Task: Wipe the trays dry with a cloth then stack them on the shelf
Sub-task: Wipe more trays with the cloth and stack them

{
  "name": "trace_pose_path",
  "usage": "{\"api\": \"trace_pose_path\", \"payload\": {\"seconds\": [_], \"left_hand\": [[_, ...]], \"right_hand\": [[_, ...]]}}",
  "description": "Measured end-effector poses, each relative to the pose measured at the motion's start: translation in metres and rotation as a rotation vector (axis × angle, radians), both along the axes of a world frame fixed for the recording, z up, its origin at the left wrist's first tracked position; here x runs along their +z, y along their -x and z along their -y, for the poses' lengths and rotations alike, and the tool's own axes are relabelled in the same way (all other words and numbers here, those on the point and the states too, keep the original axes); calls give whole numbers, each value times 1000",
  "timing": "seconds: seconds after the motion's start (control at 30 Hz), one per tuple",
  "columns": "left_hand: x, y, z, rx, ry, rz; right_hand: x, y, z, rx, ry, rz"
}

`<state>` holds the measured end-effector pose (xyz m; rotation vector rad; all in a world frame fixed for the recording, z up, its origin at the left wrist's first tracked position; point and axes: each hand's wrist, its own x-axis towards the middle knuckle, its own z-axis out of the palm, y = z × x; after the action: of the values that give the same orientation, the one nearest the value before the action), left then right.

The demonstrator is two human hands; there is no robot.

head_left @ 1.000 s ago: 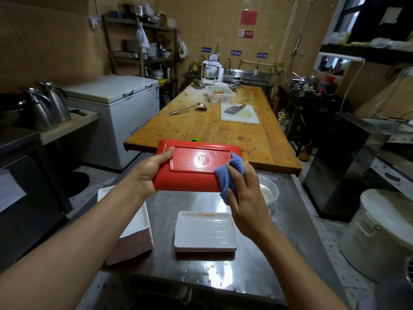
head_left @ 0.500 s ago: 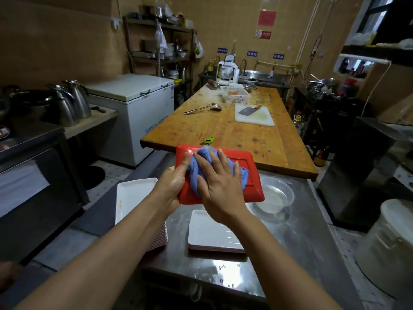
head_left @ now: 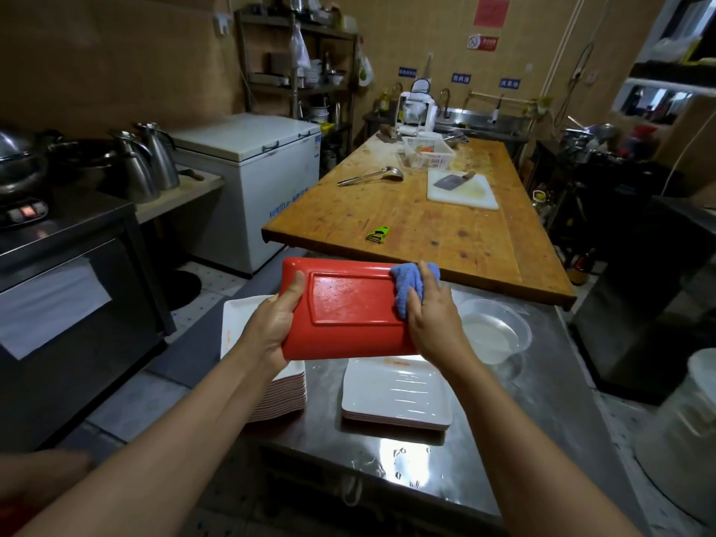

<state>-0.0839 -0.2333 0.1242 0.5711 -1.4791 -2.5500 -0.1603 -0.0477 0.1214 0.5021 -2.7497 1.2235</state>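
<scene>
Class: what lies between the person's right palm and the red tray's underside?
In the head view, a bunched blue cloth lies between the right hand and the red tray.

The red tray (head_left: 348, 308) looks like glossy plastic, its underside smooth and speckled with wet shine. On its right end a blue cloth (head_left: 407, 286) is soft, nubbly terry. Below the tray, the steel counter (head_left: 503, 439) is brushed metal, mirror-bright where light strikes, carrying white trays (head_left: 397, 397) of smooth glossy plastic. Right of the tray, a clear bowl (head_left: 494, 331) seems thin plastic. Beyond the tray, the wooden table (head_left: 445, 230) is worn, stained, satin timber. Far left, steel kettles (head_left: 149, 162) gleam polished
</scene>
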Motion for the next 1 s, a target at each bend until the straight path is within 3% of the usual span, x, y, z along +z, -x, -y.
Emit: {"api": "trace_pose_path", "payload": {"seconds": [0.13, 0.3, 0.43, 0.5, 0.57, 0.67, 0.83, 0.9, 1.0], "left_hand": [[-8, -7, 13, 7, 11, 23], [-18, -16, 27, 32, 18, 73], [-17, -25, 40, 84, 74, 75], [-12, -28, 48, 129, 155, 42], [-7, -31, 57, 173, 439, 21], [-6, -33, 63, 164, 1067, -7], [-31, -46, 65, 41, 1756, -51], [-42, -50, 67, -21, 1977, -79], [-53, -57, 61, -86, 2157, -131]], "right_hand": [[-11, 0, 2, -107, 178, 56], [-24, 6, 8, -113, 320, 281], [-38, 9, 13, -167, 243, 297], [-45, 9, 16, -170, 297, 324], [-49, 9, 20, -142, 373, 382], [-50, 10, 29, -83, 366, 385], [-53, 6, 40, -21, 344, 374], [-57, 5, 42, -13, 324, 359], [-64, 2, 43, -13, 294, 344]]}}
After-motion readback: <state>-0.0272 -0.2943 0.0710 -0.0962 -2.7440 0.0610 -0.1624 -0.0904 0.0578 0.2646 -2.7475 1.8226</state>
